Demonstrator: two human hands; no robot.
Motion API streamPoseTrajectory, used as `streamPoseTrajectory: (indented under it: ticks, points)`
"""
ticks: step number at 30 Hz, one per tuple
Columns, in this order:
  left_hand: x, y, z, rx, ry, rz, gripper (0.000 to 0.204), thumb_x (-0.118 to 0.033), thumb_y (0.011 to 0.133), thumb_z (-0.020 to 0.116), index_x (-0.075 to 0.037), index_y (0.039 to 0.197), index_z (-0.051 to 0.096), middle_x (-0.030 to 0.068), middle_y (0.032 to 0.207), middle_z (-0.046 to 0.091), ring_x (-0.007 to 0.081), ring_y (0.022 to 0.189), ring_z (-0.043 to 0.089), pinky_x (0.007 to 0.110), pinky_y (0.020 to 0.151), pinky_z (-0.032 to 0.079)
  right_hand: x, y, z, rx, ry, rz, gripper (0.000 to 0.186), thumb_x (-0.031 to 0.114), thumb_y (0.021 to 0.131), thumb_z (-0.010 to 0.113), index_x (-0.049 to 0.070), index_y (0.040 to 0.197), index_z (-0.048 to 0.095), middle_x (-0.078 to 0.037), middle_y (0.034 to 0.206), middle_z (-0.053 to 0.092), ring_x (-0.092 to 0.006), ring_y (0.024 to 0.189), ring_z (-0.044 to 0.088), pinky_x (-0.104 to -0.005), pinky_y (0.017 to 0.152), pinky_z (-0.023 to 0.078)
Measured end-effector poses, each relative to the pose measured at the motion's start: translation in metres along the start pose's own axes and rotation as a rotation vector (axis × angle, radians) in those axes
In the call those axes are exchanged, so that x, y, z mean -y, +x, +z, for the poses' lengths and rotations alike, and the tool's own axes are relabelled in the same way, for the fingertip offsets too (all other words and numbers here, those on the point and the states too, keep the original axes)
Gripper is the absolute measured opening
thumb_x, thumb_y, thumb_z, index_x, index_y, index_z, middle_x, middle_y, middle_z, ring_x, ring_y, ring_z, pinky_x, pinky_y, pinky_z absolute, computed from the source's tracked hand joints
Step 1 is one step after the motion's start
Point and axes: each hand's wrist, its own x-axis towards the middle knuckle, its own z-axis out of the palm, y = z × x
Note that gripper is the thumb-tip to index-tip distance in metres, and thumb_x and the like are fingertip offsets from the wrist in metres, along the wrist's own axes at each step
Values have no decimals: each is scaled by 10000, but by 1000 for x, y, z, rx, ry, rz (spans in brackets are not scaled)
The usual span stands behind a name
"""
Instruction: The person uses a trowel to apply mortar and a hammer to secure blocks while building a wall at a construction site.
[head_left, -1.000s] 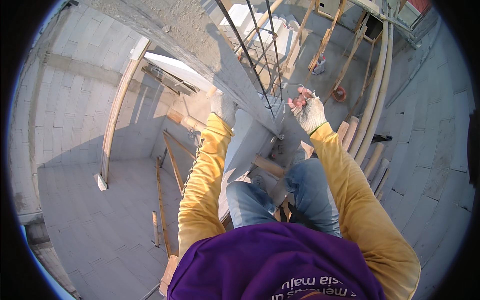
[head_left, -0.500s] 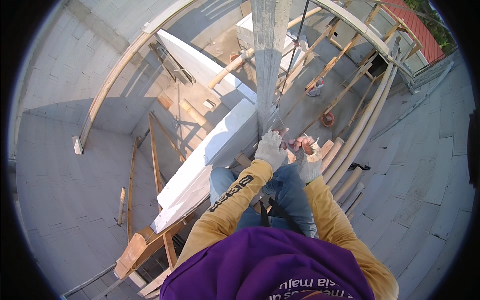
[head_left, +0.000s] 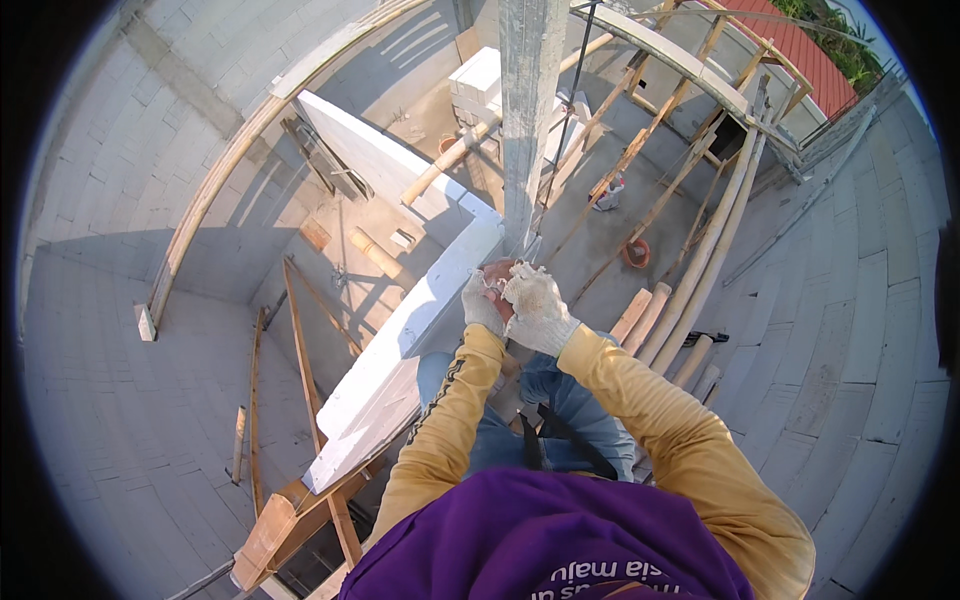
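Observation:
My left hand [head_left: 482,306] and my right hand [head_left: 540,310], both in whitish work gloves with bare fingertips, meet in front of my knees. Their fingers are bent and bunched together. Whatever lies between them is too small or hidden to make out. Just beyond the hands rises a grey post [head_left: 530,120], with a thin dark rod [head_left: 566,110] along its right side. To the left, close to my left hand, runs the top of a white block wall [head_left: 400,310]. My legs in blue jeans [head_left: 575,410] are below my forearms.
Bamboo poles [head_left: 715,235] and timber bars stretch along the right. Well below, the floor holds an orange bucket [head_left: 636,253], a white sack [head_left: 607,194] and stacked white blocks [head_left: 478,85]. A wooden frame [head_left: 275,530] stands at lower left. Grey block walls surround the drop.
Both hands have shifted left and come together. The right hand has swung across to meet the left, and the gap with a thin strand near them is no longer visible.

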Motion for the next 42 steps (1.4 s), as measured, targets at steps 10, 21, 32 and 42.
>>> streamPoseTrajectory:
  ticks: [10,21,32,42]
  points:
    - [-41,31,-22,-115,-412,51,431,-286,1003,429,22,1268,572,190,1188,657,315,1069,645,437,963,518,32,100,-3,-15,128,141,231,187,776,650,40,951,681,-183,929,672,-369,940,662,-453,850,515]
    - [-78,132,-35,174,860,258,429,-308,982,502,5,1262,587,168,1159,666,287,1034,647,415,946,511,11,94,-35,-238,88,190,238,220,892,601,27,1002,686,-181,967,687,-367,898,679,-456,806,542]
    - [-81,207,17,209,410,-384,294,-278,1016,555,2,1044,641,107,904,707,232,808,693,355,727,566,-76,55,-59,-616,373,400,107,129,923,641,64,984,701,-157,879,670,-337,789,647,-395,717,511]
    - [-122,210,74,435,833,-524,351,-307,1006,616,32,1080,667,127,914,739,200,751,710,308,693,576,-135,98,-48,-173,823,289,276,95,861,645,-29,1108,653,-251,999,691,-351,966,673,-392,852,516]
